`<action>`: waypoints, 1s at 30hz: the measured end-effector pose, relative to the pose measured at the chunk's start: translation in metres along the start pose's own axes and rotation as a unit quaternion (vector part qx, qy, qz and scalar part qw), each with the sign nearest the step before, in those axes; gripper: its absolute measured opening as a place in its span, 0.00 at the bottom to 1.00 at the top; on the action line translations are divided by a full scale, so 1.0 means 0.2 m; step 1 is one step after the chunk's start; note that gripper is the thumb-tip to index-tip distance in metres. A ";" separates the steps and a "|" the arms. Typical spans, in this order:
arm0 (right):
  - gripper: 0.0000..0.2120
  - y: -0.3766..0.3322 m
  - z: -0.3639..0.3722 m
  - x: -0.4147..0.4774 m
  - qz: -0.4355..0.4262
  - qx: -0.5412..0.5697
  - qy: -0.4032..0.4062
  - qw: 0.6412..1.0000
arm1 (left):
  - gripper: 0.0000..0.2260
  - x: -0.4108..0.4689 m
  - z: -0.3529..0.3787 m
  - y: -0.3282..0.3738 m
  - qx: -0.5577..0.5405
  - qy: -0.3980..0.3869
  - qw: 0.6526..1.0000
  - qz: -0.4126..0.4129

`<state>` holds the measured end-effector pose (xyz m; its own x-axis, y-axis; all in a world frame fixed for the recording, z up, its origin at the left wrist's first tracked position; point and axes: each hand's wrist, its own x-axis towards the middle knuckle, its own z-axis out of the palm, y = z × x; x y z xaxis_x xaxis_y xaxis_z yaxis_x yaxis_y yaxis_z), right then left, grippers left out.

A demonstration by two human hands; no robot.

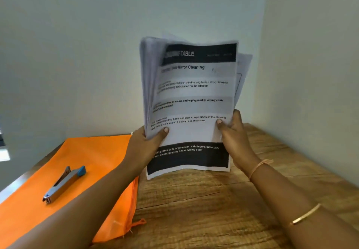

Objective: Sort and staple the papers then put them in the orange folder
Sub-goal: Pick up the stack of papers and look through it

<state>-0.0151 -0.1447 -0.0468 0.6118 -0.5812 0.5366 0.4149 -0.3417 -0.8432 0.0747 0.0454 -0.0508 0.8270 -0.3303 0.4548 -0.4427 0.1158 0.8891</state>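
Table: A brown wooden table (194, 210) is seen at the bottom, up against the wall.
Orange folder (93, 151): It is laid flat on the left side of the table. A zip is sewn along its right edge. What is inside cannot be seen.
Stapler (64, 183): It is laid on top of the folder, not in it. It is grey with a blue end, and it is touched by no hand.
Right arm: A gold bangle (306, 214) is worn low on the arm, and a thin thread band (259, 166) is tied at the wrist.
Left hand (143, 147): It is raised above the table. The left edge of the papers is gripped, with the thumb pressed on the front page.
Right hand (235, 140): It is raised too. The right edge of the papers is pinched between thumb and fingers.
Papers (194, 93): The stack is held up, almost upright, above the table and to the right of the folder. The sheets are fanned out at the top. The words "Mirror Cleaning" are printed on the front page.
Wall (77, 54): A plain pale wall is seen behind it all.
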 end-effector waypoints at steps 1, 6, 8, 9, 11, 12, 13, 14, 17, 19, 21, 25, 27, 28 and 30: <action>0.09 -0.01 0.00 0.00 -0.013 -0.003 0.011 1.000 | 0.06 0.00 0.00 0.00 -0.001 0.006 1.000 0.004; 0.11 -0.04 -0.01 0.00 -0.046 0.002 0.017 0.999 | 0.13 0.00 0.00 0.04 -0.026 0.027 0.998 0.050; 0.15 -0.03 0.00 -0.01 -0.021 -0.006 0.000 1.000 | 0.15 0.00 0.00 0.03 0.011 0.012 0.998 0.062; 0.16 -0.02 0.00 -0.01 -0.010 -0.010 -0.002 1.000 | 0.15 0.00 0.00 0.02 0.031 0.000 0.998 0.061; 0.14 -0.01 -0.01 -0.01 0.005 -0.013 0.010 1.000 | 0.13 -0.01 0.00 0.00 0.055 -0.017 0.997 0.054; 0.12 -0.01 -0.01 -0.01 0.012 -0.010 0.023 1.000 | 0.11 -0.01 0.00 -0.01 0.061 -0.019 0.996 0.056; 0.09 -0.01 -0.01 0.00 0.018 -0.005 0.038 0.999 | 0.10 -0.01 0.00 -0.01 0.064 -0.016 0.996 0.061; 0.06 -0.01 -0.01 0.00 0.020 0.002 0.052 0.998 | 0.10 -0.01 0.01 -0.01 0.065 -0.009 0.996 0.066; 0.10 -0.02 -0.02 0.02 -0.002 0.017 0.076 0.997 | 0.11 -0.01 0.01 0.00 0.045 0.018 0.995 0.083; 0.09 -0.03 -0.02 0.02 -0.009 0.027 0.049 0.998 | 0.13 -0.01 0.01 0.01 0.020 0.020 0.995 0.095; 0.09 0.00 -0.01 0.00 0.012 0.034 0.003 0.999 | 0.16 -0.01 0.01 0.00 0.007 0.003 0.997 0.073; 0.08 0.01 0.00 -0.02 0.034 0.046 0.017 0.998 | 0.13 -0.02 0.01 -0.03 0.021 -0.001 0.999 0.031; 0.09 -0.02 0.00 -0.01 0.016 0.058 0.030 0.998 | 0.09 -0.01 0.01 -0.02 0.006 0.015 0.999 0.040; 0.08 -0.04 -0.01 -0.01 0.004 0.062 0.029 0.998 | 0.08 0.00 0.01 -0.01 -0.006 0.016 0.999 0.043; 0.07 -0.04 -0.01 0.00 -0.002 0.054 0.018 0.998 | 0.07 0.01 0.00 -0.01 -0.024 0.007 0.999 0.034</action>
<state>-0.0208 -0.1429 -0.0401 0.5861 -0.6065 0.5372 0.4887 -0.2642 -0.8315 0.0769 0.0442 -0.0521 0.8001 -0.3072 0.5152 -0.4814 0.1833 0.8571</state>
